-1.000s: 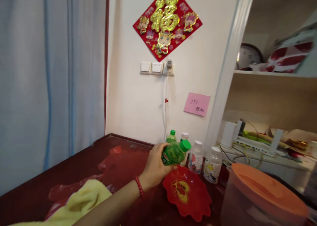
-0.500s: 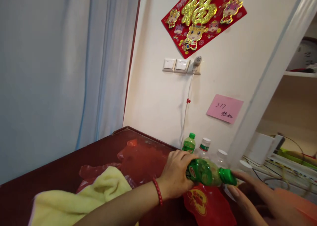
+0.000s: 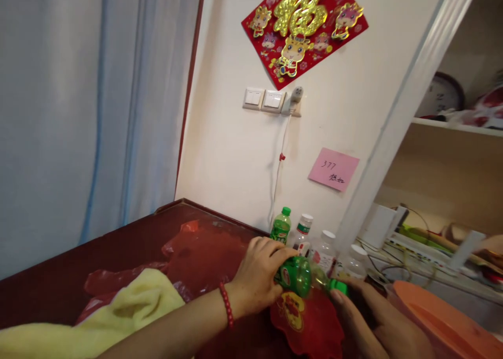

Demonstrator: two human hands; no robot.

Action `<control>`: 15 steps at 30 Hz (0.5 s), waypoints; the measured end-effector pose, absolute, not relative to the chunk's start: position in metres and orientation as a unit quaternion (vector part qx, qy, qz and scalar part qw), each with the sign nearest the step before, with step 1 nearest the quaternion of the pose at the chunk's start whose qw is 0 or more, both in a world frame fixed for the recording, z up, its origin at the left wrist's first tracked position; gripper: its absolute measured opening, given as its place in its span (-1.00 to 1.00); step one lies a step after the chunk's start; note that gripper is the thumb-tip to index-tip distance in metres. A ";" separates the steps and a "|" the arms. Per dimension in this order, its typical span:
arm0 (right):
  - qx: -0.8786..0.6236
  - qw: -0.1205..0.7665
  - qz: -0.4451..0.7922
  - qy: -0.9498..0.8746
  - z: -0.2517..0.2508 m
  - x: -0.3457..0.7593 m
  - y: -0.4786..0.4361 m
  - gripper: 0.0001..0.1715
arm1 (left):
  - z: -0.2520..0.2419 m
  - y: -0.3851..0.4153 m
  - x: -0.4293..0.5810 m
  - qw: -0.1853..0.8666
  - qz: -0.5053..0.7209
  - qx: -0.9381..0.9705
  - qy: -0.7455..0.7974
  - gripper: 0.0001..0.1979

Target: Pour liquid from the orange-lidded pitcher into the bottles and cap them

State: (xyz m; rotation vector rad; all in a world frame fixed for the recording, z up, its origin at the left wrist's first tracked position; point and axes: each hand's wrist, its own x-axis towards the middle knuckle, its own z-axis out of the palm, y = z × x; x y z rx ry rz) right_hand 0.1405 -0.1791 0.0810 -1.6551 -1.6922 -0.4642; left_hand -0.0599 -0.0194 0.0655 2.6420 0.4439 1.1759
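Note:
My left hand point(image 3: 255, 278), with a red bead bracelet at the wrist, is wrapped around a green-labelled plastic bottle point(image 3: 301, 276) tilted onto its side. The bottle's neck points right. My right hand point(image 3: 377, 317) has its thumb and fingers closed at the green cap point(image 3: 338, 286) on the neck end. Whether the cap is tight or loose I cannot tell. Beneath the bottle lies a red lobed plastic piece with a gold print point(image 3: 314, 327). My right fingertips partly cover the cap.
Behind my hands, several bottles stand by the wall, among them a green-capped bottle point(image 3: 281, 225) and a white-capped bottle point(image 3: 324, 251). A yellow towel point(image 3: 137, 306) and crumpled red plastic point(image 3: 208, 254) lie on the dark red table point(image 3: 51, 267). At right sits an orange basin point(image 3: 444, 317).
The view has shifted right, showing more of the orange basin. My right fingers have closed in on the cap, and the bottle's neck end has turned slightly away; my left hand keeps its grip.

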 end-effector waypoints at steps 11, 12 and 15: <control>-0.616 0.405 -0.141 -0.661 0.089 0.129 -0.178 -0.58 | 0.069 -0.013 -0.059 0.120 0.382 0.904 0.151 -0.29; -0.629 0.408 -0.135 -0.647 0.090 0.128 -0.179 -0.57 | 0.069 -0.012 -0.059 0.118 0.383 0.904 0.151 -0.29; -0.659 0.417 -0.111 -0.616 0.095 0.122 -0.180 -0.63 | 0.068 -0.012 -0.058 0.107 0.384 0.905 0.148 -0.27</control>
